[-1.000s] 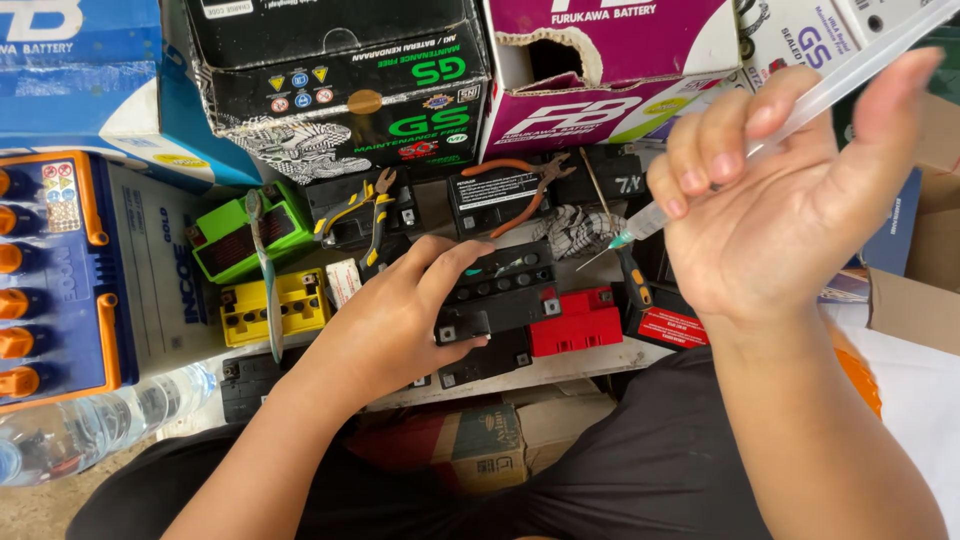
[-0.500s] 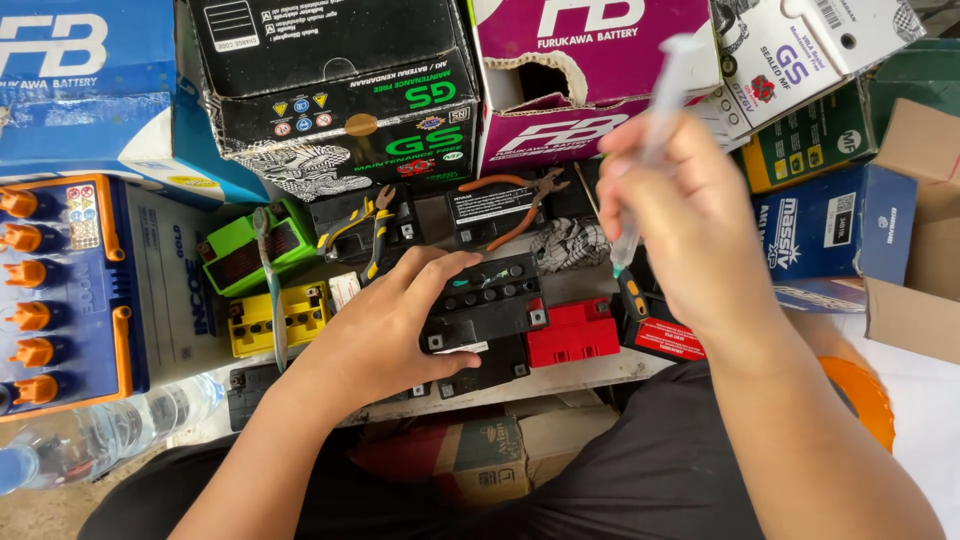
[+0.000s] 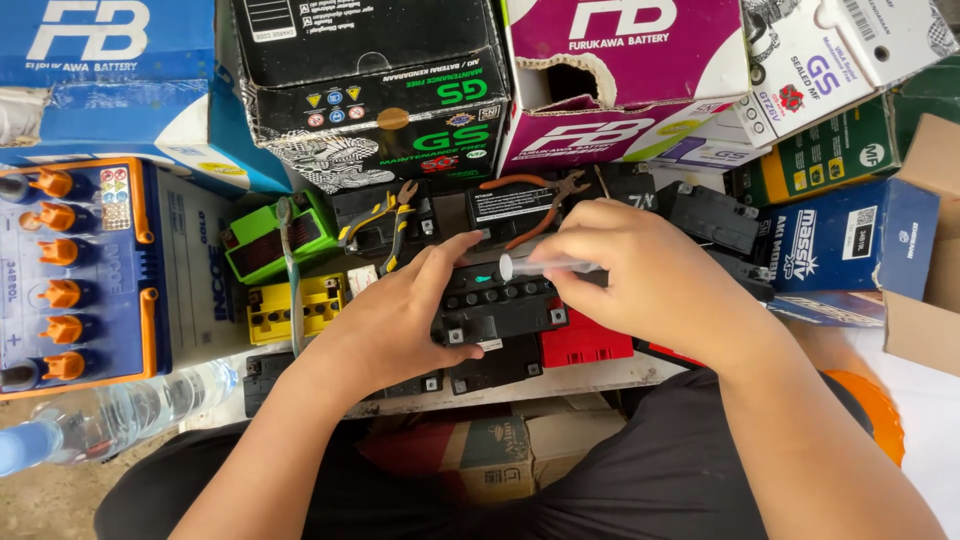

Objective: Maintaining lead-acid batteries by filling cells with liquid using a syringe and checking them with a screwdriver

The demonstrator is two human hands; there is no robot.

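- Head view looks straight down on a black battery (image 3: 497,305) at the bench's (image 3: 560,377) near edge, with a red battery (image 3: 583,345) touching its right side.
- Your left hand (image 3: 395,320) lies on the black battery's left end, fingers pressed together and curled over the top, thumb reaching toward the row of cell holes.
- Your right hand (image 3: 655,280) pinches a clear syringe (image 3: 545,266), which lies almost level with its left end over the far edge of the battery top.
- To do this well, keep the left hand firm so the battery cannot slide off the near edge, and keep its thumb away from the cell holes.
- Tilt the syringe so its tip meets one hole squarely, and press slowly; an overfilled cell would spill onto the case and your fingers.
- Work along the row in order so that no cell is missed.
- Pliers with yellow handles (image 3: 385,225) and pliers with orange handles (image 3: 530,195) lie just beyond, near enough to snag a sleeve or the syringe.
- Hard to make out: the needle tip is blurred and partly behind your fingers, so you cannot tell which hole it is over or whether it touches.
- How full the syringe is cannot be read.
- Your right hand hides the bench behind it, and the water bottle (image 3: 110,420) at the near left is cut off by the frame.
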